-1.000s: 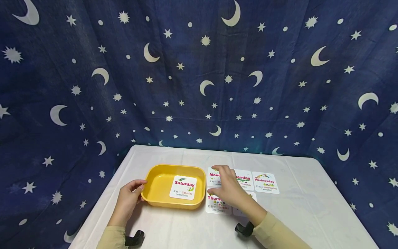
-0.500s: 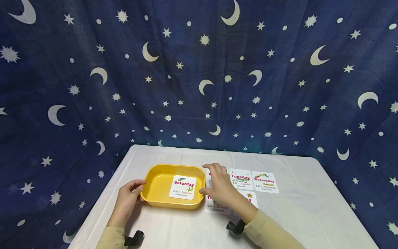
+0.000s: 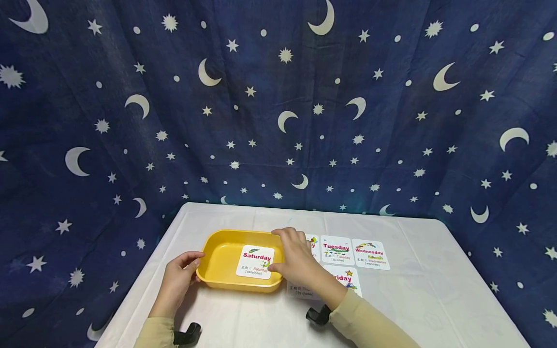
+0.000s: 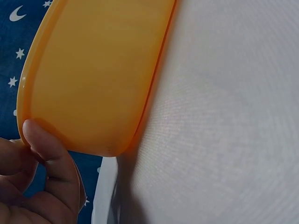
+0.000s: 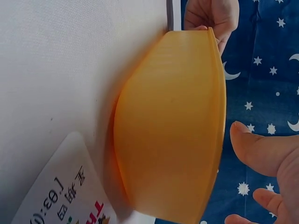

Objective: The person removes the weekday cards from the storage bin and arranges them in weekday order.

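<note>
A yellow plastic basin [image 3: 237,286] stands on the table's left half. Inside it, toward the right, lies a square white card printed "Saturday" [image 3: 254,262]. My left hand [image 3: 176,279] pinches the basin's left rim between thumb and fingers; the left wrist view shows the thumb [image 4: 49,149] on that rim. Over the basin's right end reaches my right hand [image 3: 297,258], thumb and fingers spread apart and holding nothing. In the right wrist view its thumb [image 5: 261,147] is clear of the basin's rim, and the Saturday card is hidden behind the basin wall.
Right of the basin, flat cards lie in two rows: Tuesday [image 3: 337,251] and Wednesday [image 3: 371,254] behind, Friday [image 3: 349,278] in front. My right hand and arm partly cover the Monday card [image 3: 313,242] and Thursday card [image 3: 299,292]. A starry blue curtain [image 3: 261,121] hangs behind the table.
My right hand has moved left from over the Monday and Thursday cards to the basin's right end, uncovering Tuesday and more of Friday. The left hand keeps its grip on the rim.
</note>
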The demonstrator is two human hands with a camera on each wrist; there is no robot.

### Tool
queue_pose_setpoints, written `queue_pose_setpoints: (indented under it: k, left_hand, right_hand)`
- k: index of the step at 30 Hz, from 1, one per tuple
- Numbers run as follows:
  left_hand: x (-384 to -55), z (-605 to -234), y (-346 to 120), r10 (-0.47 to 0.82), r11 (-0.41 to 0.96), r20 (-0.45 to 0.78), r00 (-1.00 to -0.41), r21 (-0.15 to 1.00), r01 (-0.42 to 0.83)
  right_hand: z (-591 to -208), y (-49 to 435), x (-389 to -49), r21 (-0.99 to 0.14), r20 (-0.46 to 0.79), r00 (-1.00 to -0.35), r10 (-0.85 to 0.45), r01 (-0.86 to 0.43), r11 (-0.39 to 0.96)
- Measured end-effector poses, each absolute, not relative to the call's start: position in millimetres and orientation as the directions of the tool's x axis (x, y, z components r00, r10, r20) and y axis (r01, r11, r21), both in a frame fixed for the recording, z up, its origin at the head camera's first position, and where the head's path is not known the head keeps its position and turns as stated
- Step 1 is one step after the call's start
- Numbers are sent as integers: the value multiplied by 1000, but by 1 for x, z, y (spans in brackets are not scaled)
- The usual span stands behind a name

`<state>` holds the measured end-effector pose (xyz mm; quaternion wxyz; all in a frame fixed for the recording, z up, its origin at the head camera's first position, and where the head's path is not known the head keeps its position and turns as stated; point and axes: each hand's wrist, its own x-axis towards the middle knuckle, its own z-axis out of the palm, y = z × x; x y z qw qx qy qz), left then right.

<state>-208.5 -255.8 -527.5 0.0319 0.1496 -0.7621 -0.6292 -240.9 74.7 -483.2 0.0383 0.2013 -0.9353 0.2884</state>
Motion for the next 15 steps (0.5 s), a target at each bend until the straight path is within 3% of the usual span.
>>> queue_pose_setpoints:
  k: [15]
  left_hand:
    - [-207,-528,-256,-264,153,-155,-952,968,-200]
  right_hand:
    - [-488,56,-245,-419,180,-889,-421,-456,785]
